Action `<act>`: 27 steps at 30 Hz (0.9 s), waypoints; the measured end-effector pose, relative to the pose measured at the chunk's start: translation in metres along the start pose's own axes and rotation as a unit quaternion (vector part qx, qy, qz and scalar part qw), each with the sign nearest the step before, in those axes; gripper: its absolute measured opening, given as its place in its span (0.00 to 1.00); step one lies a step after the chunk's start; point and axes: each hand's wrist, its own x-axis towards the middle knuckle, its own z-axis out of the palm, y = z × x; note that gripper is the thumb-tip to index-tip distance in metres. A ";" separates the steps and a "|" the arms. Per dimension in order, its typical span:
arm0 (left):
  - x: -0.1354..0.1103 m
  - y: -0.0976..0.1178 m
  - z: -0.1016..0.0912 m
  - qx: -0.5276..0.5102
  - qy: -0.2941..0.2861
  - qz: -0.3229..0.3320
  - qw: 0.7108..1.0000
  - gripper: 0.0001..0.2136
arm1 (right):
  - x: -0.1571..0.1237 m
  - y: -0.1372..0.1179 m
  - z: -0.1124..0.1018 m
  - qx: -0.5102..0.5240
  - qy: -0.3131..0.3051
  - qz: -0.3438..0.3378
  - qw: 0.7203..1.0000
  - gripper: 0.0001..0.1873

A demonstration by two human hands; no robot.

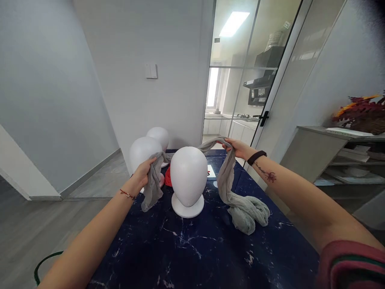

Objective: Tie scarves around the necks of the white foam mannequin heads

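A white foam mannequin head (pixel 189 176) stands upright on its round base on the dark blue table. A long grey scarf (pixel 226 182) passes behind it, with a hand gripping it on either side. My left hand (pixel 144 172) is closed on the scarf to the left of the head, and a short end hangs below. Higher up at the right, my right hand (pixel 236 147) is closed on the scarf too. From there its longer end drops and lies bunched on the tabletop. The stretch directly behind the head is hidden.
Two more white foam heads (pixel 158 135) stand behind at the left, beside a red cloth (pixel 168 176). A small white card or box (pixel 211 172) lies behind the front head. The marbled table (pixel 192 257) reaches the wall; a glass door (pixel 240 80) and a shelf unit (pixel 319 148) are to the right.
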 end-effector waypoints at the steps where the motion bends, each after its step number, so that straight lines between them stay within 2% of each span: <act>1: -0.001 -0.008 -0.002 0.015 0.023 0.001 1.000 0.08 | -0.003 0.007 -0.004 -0.006 0.008 0.009 1.000 0.06; 3: -0.005 -0.025 -0.007 0.036 0.052 -0.004 0.998 0.08 | -0.009 0.020 -0.011 -0.018 0.024 0.025 0.999 0.06; 6: -0.014 -0.049 -0.014 0.064 0.051 -0.036 0.996 0.06 | -0.021 0.041 -0.025 -0.042 0.036 0.028 0.998 0.05; 11: -0.030 -0.089 -0.024 0.094 -0.031 -0.106 0.989 0.08 | -0.055 0.076 -0.051 -0.099 0.033 0.001 0.995 0.02; 14: -0.040 -0.111 -0.027 0.073 -0.062 -0.147 0.984 0.09 | -0.086 0.093 -0.054 -0.129 -0.005 0.011 0.992 0.07; 18: -0.049 -0.128 -0.029 0.011 -0.053 -0.281 0.958 0.07 | -0.132 0.105 -0.026 -0.171 -0.103 0.063 0.978 0.13; 20: -0.052 -0.130 -0.028 -0.022 -0.061 -0.317 0.946 0.08 | -0.149 0.107 -0.004 -0.178 -0.143 0.073 0.971 0.14; 23: -0.057 -0.125 -0.025 -0.045 -0.099 -0.328 0.938 0.10 | -0.164 0.109 0.024 -0.178 -0.171 0.066 0.967 0.14; 27: -0.066 -0.120 -0.024 -0.047 -0.104 -0.286 0.951 0.14 | -0.170 0.113 0.048 -0.158 -0.168 0.063 0.971 0.14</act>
